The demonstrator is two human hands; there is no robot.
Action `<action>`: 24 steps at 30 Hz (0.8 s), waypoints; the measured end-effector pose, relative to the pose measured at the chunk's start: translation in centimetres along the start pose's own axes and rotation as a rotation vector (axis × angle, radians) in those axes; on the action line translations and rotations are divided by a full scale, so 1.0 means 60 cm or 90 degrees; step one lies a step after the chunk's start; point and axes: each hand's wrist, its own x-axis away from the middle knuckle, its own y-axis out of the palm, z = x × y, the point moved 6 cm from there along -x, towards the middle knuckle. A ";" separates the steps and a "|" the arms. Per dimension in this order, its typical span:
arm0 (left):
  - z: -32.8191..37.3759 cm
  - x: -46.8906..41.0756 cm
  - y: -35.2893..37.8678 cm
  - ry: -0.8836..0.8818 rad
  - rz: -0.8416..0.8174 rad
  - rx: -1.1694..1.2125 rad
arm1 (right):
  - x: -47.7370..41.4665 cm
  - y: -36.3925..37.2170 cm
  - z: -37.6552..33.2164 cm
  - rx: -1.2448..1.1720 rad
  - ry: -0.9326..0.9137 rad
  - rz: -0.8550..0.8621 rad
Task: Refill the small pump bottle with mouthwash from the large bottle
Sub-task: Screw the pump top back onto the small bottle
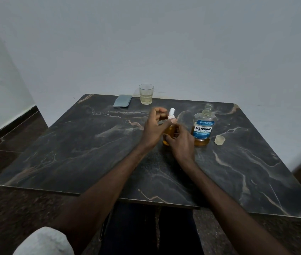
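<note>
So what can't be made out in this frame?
Head view, small pump bottle: fill level hidden behind left hand and right hand.
Pump collar: blur hides whether the left hand pinches it.
Large bottle: fine label print too small.
Pale rounded object, bottom left: cut off by frame edge.

Location: plain room in a home, seated at a small table.
Indicators: dark marble-pattern table [90, 144] set against bare white walls [164, 43]; dark skirting [17, 120] at far left above a dark speckled floor [8, 199]. Household items on the table: drinking glass [146, 94] and folded grey cloth [122, 101] at the far edge, retail mouthwash bottle [203, 129] at right.
</note>
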 end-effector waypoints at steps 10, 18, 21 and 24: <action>-0.008 -0.002 0.002 0.019 0.040 0.007 | -0.001 -0.003 -0.001 0.007 0.001 0.012; -0.012 -0.007 0.007 0.024 0.057 -0.018 | -0.001 -0.005 -0.004 0.020 -0.002 0.017; -0.018 -0.012 0.005 0.020 0.055 -0.002 | -0.003 -0.006 -0.006 0.027 0.002 0.016; -0.018 -0.016 0.000 0.030 0.044 -0.002 | -0.004 -0.005 -0.007 0.041 0.004 0.022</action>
